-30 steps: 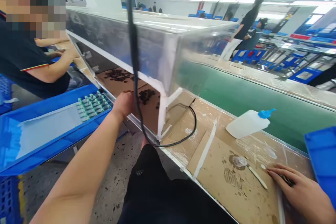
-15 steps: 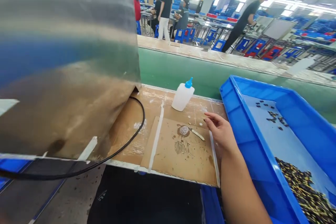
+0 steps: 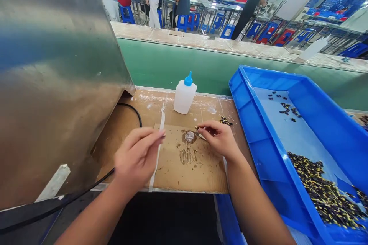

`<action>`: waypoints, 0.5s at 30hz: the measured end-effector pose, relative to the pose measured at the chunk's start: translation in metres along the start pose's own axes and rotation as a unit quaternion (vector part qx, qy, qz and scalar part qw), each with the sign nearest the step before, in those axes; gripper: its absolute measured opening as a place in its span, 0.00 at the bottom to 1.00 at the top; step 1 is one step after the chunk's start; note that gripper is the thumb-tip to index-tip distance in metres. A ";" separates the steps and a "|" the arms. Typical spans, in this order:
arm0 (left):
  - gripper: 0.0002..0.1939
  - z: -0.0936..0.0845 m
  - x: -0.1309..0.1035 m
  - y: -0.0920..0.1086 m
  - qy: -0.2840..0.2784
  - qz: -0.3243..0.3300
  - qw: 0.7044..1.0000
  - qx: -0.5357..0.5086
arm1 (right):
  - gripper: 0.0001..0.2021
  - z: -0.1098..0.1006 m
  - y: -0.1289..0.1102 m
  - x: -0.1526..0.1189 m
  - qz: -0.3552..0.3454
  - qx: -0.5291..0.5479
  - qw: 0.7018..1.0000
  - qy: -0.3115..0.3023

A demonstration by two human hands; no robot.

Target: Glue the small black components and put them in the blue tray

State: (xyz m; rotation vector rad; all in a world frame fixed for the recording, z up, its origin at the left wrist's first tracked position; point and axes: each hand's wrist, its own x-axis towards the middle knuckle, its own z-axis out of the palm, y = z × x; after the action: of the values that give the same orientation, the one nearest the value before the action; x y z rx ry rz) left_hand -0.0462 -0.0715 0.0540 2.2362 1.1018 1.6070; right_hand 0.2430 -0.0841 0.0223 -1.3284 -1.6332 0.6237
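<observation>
My left hand, slightly blurred, hovers over the left edge of a cardboard sheet. Its thumb and fingertips are pinched together; a dark speck shows at the tips, too small to name. My right hand is closed in a pinch around a small black-and-yellow part, above the sheet's right side. Just left of it lies a round, shiny clear disc in a wet patch. A pale thin stick is partly hidden under the right fingers. Behind the right hand sits a little pile of black-and-yellow parts.
A white squeeze bottle with a blue cap stands behind the sheet. On the right is a blue bin with many black-and-yellow pieces. A metal housing and a black cable are at left. People work beyond the green belt.
My left hand has come into view from the lower left. My right hand has moved left to beside the disc, uncovering the little pile. The view has shifted.
</observation>
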 end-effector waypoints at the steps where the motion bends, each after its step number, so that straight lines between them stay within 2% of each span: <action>1: 0.15 0.007 0.002 0.003 0.000 0.009 1.000 -0.015 | 0.06 0.003 -0.002 -0.001 -0.030 -0.025 0.999 -0.011; 3: 0.14 0.025 0.013 0.001 -0.028 0.012 0.998 -0.051 | 0.05 0.007 -0.004 -0.001 -0.070 -0.050 0.996 -0.033; 5: 0.10 0.044 0.025 -0.010 -0.048 -0.005 0.996 -0.072 | 0.07 0.009 -0.005 0.000 -0.089 -0.054 0.994 -0.043; 8: 0.08 0.064 0.030 -0.032 -0.065 -0.072 0.990 -0.101 | 0.09 0.011 -0.006 0.001 -0.094 -0.058 0.992 -0.059; 12: 0.09 0.069 0.010 -0.050 -0.097 -0.187 0.963 -0.170 | 0.10 0.013 -0.007 0.001 -0.095 -0.073 0.990 -0.076; 15: 0.10 0.065 0.000 -0.051 -0.097 -0.209 0.955 -0.188 | 0.09 0.013 -0.007 0.000 -0.094 -0.088 0.989 -0.073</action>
State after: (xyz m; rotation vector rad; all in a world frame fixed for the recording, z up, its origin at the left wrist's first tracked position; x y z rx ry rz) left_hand -0.0122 -0.0177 0.0010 1.7295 1.0249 1.2649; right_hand 0.2276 -0.0841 0.0222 -1.2580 -1.9439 0.4806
